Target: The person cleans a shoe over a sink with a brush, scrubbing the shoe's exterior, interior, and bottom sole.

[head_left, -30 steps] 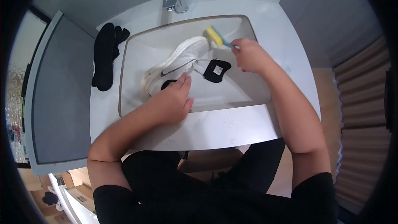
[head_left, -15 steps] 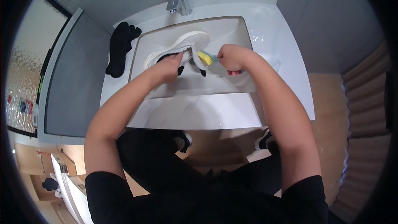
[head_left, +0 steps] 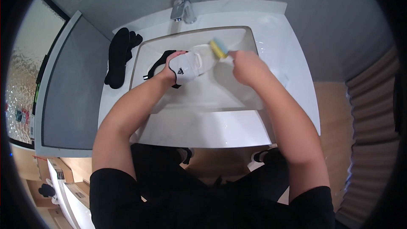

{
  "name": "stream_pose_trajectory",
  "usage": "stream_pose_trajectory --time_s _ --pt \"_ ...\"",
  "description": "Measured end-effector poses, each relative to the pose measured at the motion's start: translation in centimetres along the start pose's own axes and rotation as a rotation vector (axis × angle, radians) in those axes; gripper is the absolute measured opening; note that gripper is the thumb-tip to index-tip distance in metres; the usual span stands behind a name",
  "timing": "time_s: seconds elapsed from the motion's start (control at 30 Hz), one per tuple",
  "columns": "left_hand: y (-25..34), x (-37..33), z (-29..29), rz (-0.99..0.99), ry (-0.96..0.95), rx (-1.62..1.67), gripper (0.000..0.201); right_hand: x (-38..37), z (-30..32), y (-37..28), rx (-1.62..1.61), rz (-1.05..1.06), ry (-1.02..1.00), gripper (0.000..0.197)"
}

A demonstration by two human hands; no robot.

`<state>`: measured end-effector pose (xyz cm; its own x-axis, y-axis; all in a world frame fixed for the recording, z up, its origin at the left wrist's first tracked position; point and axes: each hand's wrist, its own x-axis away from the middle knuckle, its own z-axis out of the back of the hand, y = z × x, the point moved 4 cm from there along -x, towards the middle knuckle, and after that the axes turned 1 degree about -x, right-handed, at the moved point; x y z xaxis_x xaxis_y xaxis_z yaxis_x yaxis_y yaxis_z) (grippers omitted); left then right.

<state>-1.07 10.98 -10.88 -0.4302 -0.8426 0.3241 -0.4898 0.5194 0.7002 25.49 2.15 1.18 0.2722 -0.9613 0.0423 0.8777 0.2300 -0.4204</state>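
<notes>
A white shoe (head_left: 187,68) with a black lining and a dark mark hangs over the sink basin (head_left: 212,99), turned so that its upper shows and part of its pale sole faces right. My left hand (head_left: 170,67) is closed on it from the left, with the fingers partly hidden by the shoe. In my right hand (head_left: 246,66) is a scrub brush (head_left: 219,48) with yellow bristles and a blue-grey back, slightly blurred. The brush is raised near the basin's far right, apart from the shoe. My right fingers wrap round its handle, which they mostly hide.
A chrome faucet (head_left: 182,8) stands behind the basin. Black insoles or shoe parts (head_left: 118,58) lie on the white counter (head_left: 205,129) at the left. A grey partition (head_left: 76,93) borders the left side, and a brown curtain (head_left: 373,114) hangs at the right.
The shoe has been turned from lying on its side to showing its upper. My right hand has lifted the brush up and away from it, toward the basin's far side.
</notes>
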Motion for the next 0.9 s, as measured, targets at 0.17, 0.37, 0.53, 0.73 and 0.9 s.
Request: stream_pose_trajectory --time_s 0.17,0.37,0.53,0.73,0.9 --pt "1.9 9.6 -8.4 0.158 0.116 0.083 0.062 2.4 1.1 -5.4 -0.036 0.172 -0.024 0.048" --pt "3.7 11.8 -9.2 -0.061 0.135 0.217 0.06 2.9 0.8 -7.7 0.132 0.172 0.105 0.055" --pt "4.1 11.9 -8.6 -0.061 0.131 0.276 0.059 2.3 1.4 -7.5 0.289 0.118 0.177 0.061" --pt "4.0 11.4 -7.1 -0.107 0.015 0.129 0.063 4.1 -0.1 -8.9 0.168 0.308 0.064 0.055" --pt "3.7 11.7 -8.0 -0.099 0.016 0.094 0.057 3.7 -1.2 -7.5 0.209 0.231 0.141 0.057"
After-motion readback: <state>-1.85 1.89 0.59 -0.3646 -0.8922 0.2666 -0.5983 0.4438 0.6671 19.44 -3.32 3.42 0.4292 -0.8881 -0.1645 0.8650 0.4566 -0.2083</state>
